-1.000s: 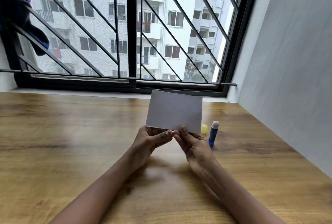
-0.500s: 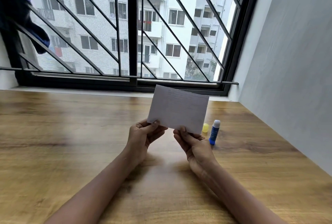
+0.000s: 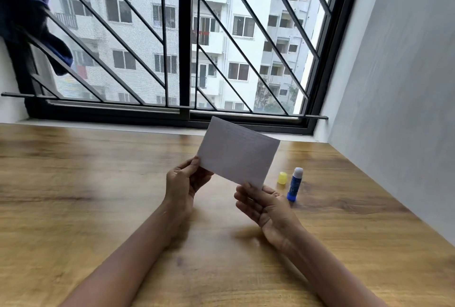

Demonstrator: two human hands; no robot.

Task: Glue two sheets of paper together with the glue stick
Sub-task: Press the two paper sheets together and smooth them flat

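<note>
Wooden surface (image 3: 73, 196) under a barred window. Paper (image 3: 237, 156) is held up, tilted, above it: left hand (image 3: 183, 183) pinches the lower-left corner, right hand (image 3: 264, 202) is open w/ fingertips at the lower-right corner. Looks light & floppy, creases easily; best gripped by edges. Glue stick (image 3: 294, 184) stands uncapped beside its yellow cap (image 3: 282, 178).

Single head-worn wide-angle view, looking forward and down, close over wooden table (image 3: 73, 208), facing barred window (image 3: 182, 48)
</note>
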